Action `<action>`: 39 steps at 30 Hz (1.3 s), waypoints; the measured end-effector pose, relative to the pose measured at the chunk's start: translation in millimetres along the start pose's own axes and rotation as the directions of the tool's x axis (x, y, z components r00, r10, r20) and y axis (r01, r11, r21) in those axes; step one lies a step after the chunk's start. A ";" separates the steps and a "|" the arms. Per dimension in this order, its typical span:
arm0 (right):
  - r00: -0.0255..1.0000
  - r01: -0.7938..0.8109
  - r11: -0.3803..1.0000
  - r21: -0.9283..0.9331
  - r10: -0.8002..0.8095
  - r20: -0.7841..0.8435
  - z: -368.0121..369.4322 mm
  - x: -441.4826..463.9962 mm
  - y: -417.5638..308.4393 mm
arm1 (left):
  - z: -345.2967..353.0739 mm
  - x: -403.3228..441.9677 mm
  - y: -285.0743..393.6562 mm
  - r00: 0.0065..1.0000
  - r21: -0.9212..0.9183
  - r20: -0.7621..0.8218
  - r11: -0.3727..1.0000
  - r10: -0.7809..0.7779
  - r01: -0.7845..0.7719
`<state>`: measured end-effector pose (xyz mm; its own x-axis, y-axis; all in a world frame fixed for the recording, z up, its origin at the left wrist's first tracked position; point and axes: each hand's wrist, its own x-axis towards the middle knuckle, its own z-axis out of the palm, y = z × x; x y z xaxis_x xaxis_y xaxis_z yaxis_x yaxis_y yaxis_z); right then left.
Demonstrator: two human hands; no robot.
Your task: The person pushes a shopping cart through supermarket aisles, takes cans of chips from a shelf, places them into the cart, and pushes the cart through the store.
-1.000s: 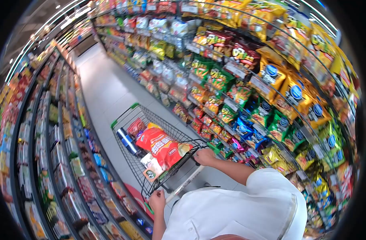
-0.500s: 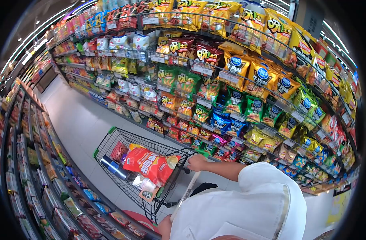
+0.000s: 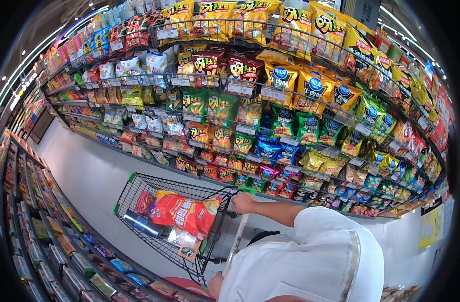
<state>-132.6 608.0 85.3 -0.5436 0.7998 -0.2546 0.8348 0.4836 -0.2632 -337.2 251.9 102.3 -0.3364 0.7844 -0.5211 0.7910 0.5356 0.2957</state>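
Note:
My right hand (image 3: 244, 203) is closed around the upper end of the shopping cart's pale handle (image 3: 237, 241), beside a green end piece. At the handle's lower end is my left hand (image 3: 216, 285), closed on it and partly hidden by my white shirt. The black wire shopping cart (image 3: 139, 187) stands in front of me. In it lies a large red snack bag (image 3: 182, 211). Around that bag are a smaller dark red packet (image 3: 145, 202), a dark blue cylinder (image 3: 141, 222) and a clear package (image 3: 181, 236) with a brown label.
A long shelf of bagged snacks (image 3: 310, 88) runs along my right. A lower shelf of packaged goods (image 3: 64, 241) lines my left. Between them, a pale tiled floor (image 3: 84, 156) stretches ahead. A red round patch (image 3: 182, 284) shows beside the cart.
The snack shelf has shifted left in view, and the cart sits slightly lower and farther left. Both hands stay on the handle, and the cart's contents look the same.

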 end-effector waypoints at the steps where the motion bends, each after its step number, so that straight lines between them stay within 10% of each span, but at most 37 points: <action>1: 1.000 -0.014 1.000 0.009 0.014 -0.008 2.8 2.6 -2.1 | -3.4 0.8 0.0 1.000 0.008 -0.026 1.000 0.004 -0.004; 15: 0.995 -0.067 0.995 0.076 0.072 -0.072 8.8 19.9 -39.7 | -27.0 28.4 -47.8 0.965 0.082 -0.253 0.996 0.065 -0.046; 39: 0.980 0.038 0.994 0.105 -0.017 -0.200 -13.1 79.6 3.9 | -58.2 53.3 29.2 0.994 -0.031 -0.106 0.999 0.014 -0.018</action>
<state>-171.4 678.2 76.2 -0.5289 0.8466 -0.0589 0.7997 0.4740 -0.3685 -361.8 327.5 129.7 -0.3775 0.8207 -0.4289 0.7806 0.5312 0.3293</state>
